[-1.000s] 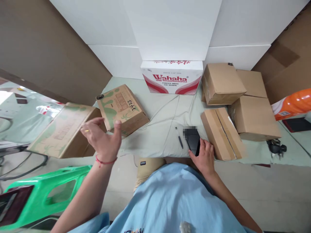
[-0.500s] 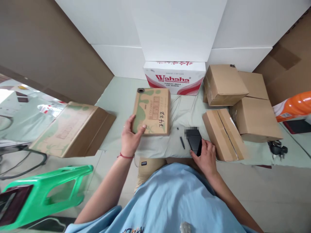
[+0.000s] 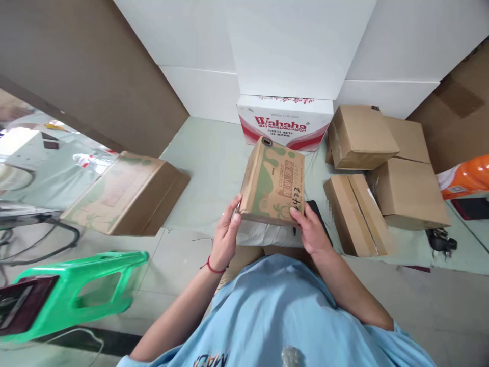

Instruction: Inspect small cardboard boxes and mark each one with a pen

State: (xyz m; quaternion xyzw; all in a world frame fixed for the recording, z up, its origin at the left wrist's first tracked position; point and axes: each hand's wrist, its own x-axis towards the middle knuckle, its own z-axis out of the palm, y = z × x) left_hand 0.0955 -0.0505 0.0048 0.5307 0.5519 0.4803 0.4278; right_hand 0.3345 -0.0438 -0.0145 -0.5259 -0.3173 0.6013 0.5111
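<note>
A brown and green cardboard box (image 3: 273, 183) printed with "COCONUT" and marked by hand in black is tilted between my two hands. My left hand (image 3: 226, 237) grips its near left corner, thumb along the edge. At the near right corner my right hand (image 3: 312, 228) holds it, with the thumb on the printed face. Partly behind my right hand and the box lies a flat black object (image 3: 320, 218) on the cloth. The box hides most of the small dark items near it.
A white and red Wahaha carton (image 3: 284, 122) stands behind the box. Brown cartons (image 3: 362, 137) are grouped at the right, beside keys (image 3: 441, 242) and an orange bottle (image 3: 468, 176). Another printed carton (image 3: 126, 193) sits left; a green stool (image 3: 103, 285) stands below it.
My right hand has let go of the black object and taken hold of the coconut box. The box has moved right and turned, now tilted, with my left hand still on it.
</note>
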